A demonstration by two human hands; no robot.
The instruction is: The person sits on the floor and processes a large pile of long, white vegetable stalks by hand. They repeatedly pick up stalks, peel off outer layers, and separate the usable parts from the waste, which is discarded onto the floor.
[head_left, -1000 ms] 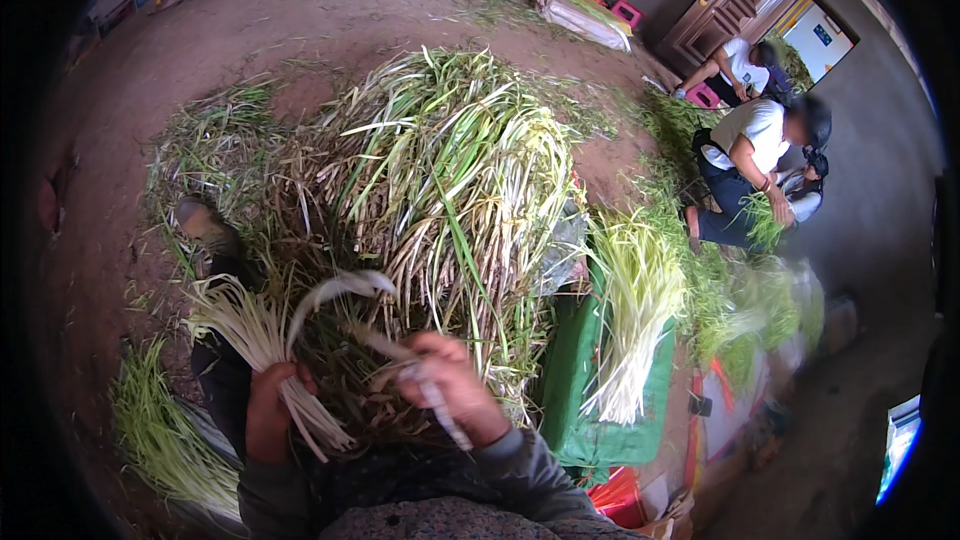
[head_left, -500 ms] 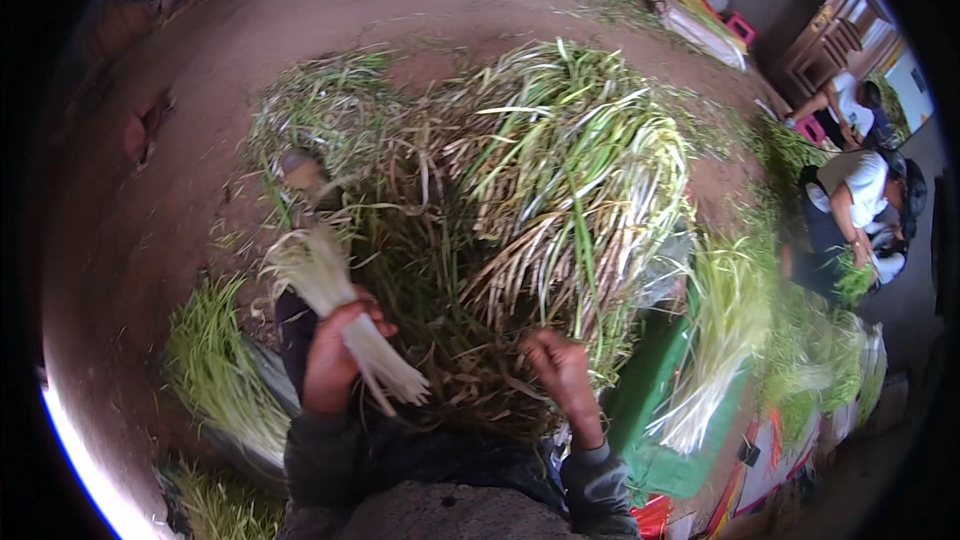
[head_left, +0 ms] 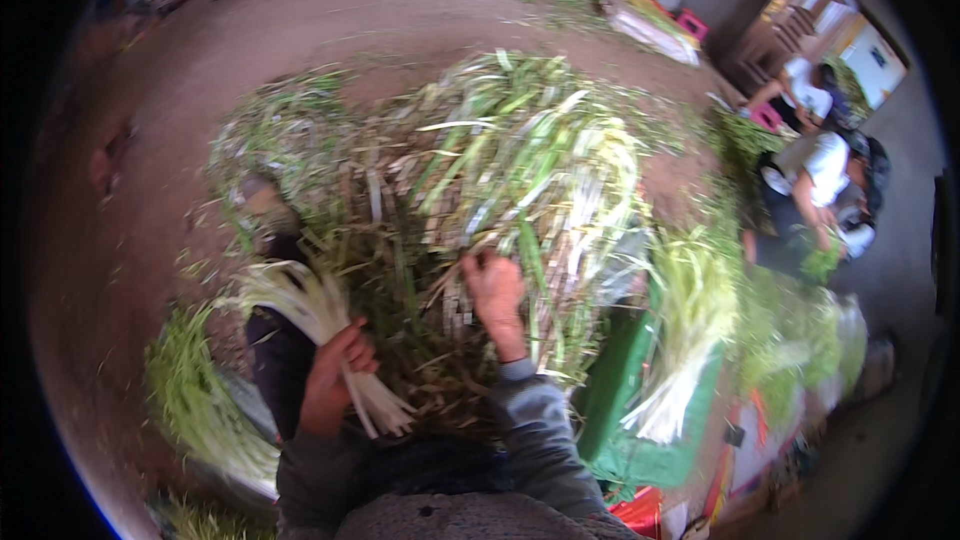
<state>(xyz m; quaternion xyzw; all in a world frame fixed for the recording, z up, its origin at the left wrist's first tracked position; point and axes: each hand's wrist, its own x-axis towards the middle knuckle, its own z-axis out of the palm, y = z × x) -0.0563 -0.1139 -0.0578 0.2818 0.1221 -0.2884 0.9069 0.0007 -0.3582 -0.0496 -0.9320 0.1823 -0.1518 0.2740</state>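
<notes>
My left hand (head_left: 338,370) is closed around a bunch of pale leafy stalks (head_left: 300,305), held at a slant above my left leg. The white ends point down to the right, the leafy ends up to the left. My right hand (head_left: 497,298) rests at the near edge of a large heap of long green and white leafy stalks (head_left: 540,150). Its fingers are curled against the stalks, and blur hides what lies between them. Beneath both hands are dry, brownish leaves (head_left: 440,380).
A trimmed pale bunch (head_left: 685,330) lies on a green block (head_left: 610,420) at my right. Another bunch (head_left: 205,390) lies at my left. Leaf scraps (head_left: 290,130) cover the floor beyond my foot. Two people (head_left: 815,175) sit at the far right, one holding greens.
My right hand has moved up and left, from the heap's lower edge to its stalks. My left hand keeps the bunch. The whole view has shifted slightly.
</notes>
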